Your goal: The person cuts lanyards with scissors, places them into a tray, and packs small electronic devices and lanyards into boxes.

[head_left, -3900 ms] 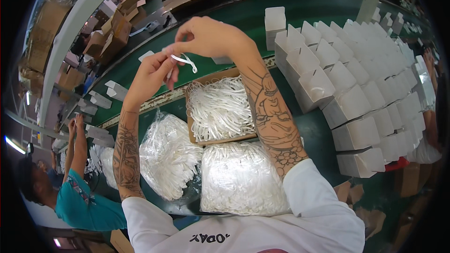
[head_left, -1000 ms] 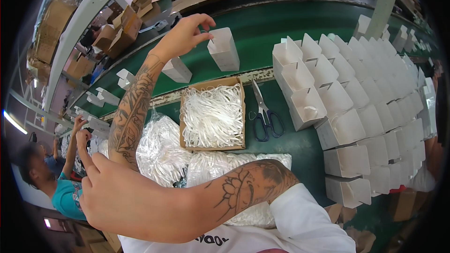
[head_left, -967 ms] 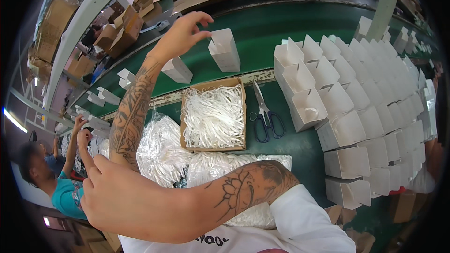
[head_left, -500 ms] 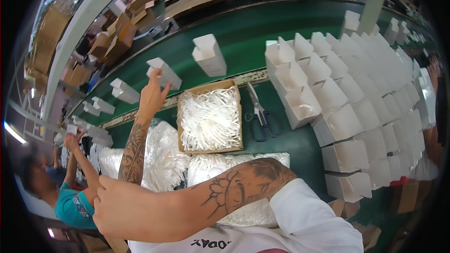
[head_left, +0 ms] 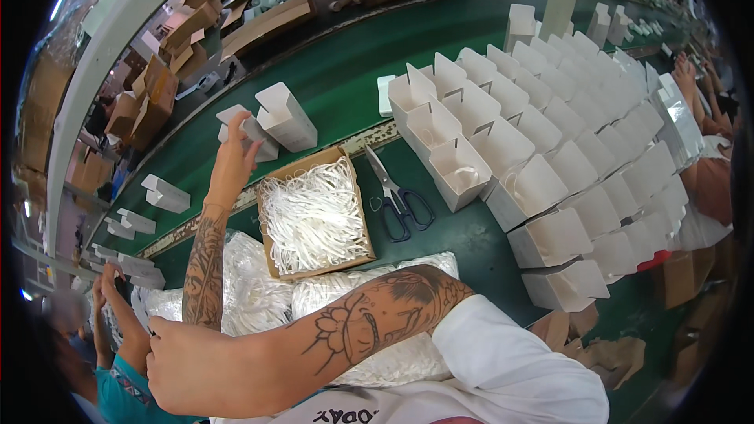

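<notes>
My left hand reaches over the green belt with its thumb and fingers around a small white open-topped carton. A second white carton stands close beside it on the right. My right forearm crosses over my left arm, and my right hand is curled near my left elbow. Its fingertips are turned out of sight, so anything in them is hidden. Below my left hand sits a shallow cardboard box heaped with white cables. Scissors with dark blue handles lie to its right.
Rows of open white cartons fill the right side, some with cables inside. Clear bags of white cables lie near me. A white flat piece rests on the belt. A co-worker in a teal shirt is at left.
The view has shifted rightward. Belt cartons have moved left, and the second carton has closed in on the one at my left hand. A white flat piece has appeared beside the carton rows.
</notes>
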A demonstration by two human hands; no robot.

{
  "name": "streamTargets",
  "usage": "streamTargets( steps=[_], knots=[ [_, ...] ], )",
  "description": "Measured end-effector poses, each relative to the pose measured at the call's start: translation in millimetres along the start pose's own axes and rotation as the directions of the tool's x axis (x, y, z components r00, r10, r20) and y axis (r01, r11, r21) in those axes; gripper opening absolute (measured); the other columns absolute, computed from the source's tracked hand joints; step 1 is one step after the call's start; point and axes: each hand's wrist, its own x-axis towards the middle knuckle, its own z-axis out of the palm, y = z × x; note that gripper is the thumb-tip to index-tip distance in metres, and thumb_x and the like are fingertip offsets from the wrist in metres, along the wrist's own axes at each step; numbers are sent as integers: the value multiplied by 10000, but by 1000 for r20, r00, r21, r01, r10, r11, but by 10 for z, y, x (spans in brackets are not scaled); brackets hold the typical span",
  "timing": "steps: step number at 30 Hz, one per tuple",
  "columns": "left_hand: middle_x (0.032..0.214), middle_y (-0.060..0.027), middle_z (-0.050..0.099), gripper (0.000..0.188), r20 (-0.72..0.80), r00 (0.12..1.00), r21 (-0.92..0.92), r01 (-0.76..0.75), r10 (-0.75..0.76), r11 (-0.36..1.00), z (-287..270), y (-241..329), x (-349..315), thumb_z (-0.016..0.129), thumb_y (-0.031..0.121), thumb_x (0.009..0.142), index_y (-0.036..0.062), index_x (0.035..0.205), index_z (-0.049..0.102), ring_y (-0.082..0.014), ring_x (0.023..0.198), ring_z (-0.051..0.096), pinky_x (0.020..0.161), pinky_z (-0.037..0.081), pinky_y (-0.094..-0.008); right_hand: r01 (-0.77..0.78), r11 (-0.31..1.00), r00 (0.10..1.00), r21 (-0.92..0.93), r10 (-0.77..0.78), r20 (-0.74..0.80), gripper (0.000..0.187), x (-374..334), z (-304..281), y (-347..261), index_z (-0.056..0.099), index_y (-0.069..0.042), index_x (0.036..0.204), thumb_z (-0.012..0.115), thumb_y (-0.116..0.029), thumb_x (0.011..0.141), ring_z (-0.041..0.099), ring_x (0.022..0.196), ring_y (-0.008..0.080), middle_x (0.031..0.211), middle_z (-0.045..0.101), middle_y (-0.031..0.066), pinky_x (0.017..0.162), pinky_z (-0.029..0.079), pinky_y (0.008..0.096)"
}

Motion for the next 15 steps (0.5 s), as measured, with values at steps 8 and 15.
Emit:
streamTargets(
  steps=[8, 15],
  knots=[
    [1082, -202, 724, 565, -46, 997, 115, -62, 68, 991, -190, 64, -63, 735, 148, 921, 167, 1416, 464, -285, 603, 687, 643, 544, -388, -31, 999, 999, -8, 32, 26, 155, -25, 0, 24, 719, -22, 884, 680, -154, 811, 633, 757, 182, 801, 668, 29, 773, 392, 349],
    [1056, -160, 740, 339, -165, 984, 144, -45, 69, 989, -446, 443, -59, 695, 159, 934, 112, 1252, 590, -277, 607, 681, 661, 539, -384, 16, 1000, 1000, -24, -16, 20, 159, -79, -63, 46, 705, -22, 889, 691, -155, 803, 613, 762, 188, 788, 627, 35, 739, 401, 334]
  ],
)
